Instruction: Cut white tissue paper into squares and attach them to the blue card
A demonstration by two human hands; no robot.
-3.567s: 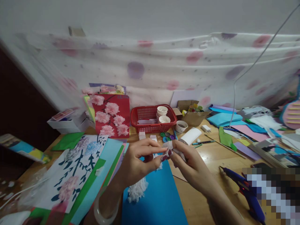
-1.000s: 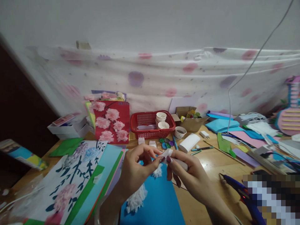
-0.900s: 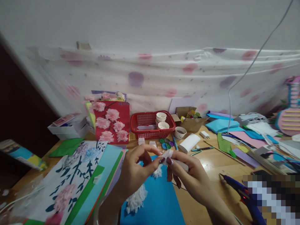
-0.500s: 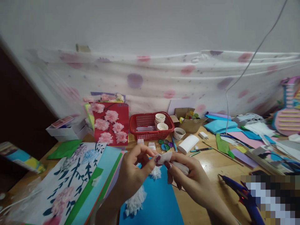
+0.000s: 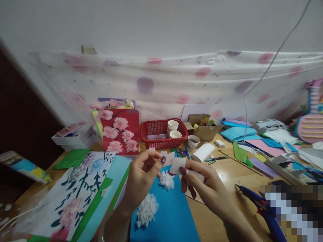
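My left hand [image 5: 142, 176] pinches a small white tissue paper piece [image 5: 170, 157] between thumb and forefinger. Close beside it, my right hand [image 5: 209, 181] grips a white tissue paper square [image 5: 178, 165], with more folded white paper tucked in its palm. Both hands hover over a blue sheet [image 5: 174, 218]. On that sheet sit two ruffled white paper flowers, a larger one [image 5: 147, 210] near the front and a smaller one [image 5: 166, 180] below the fingertips.
A glue gun [image 5: 259, 205] with a red light lies at right. Behind the hands stand a red basket [image 5: 148, 143] with paper cups, a cup of dark liquid [image 5: 193, 142] and a white roll [image 5: 203, 152]. A painted flower sheet [image 5: 83, 191] and coloured papers lie left.
My hands have moved slightly apart. The white tissue, bunched between both hands before, now shows as separate pieces, one in each hand. The smaller flower is more exposed.
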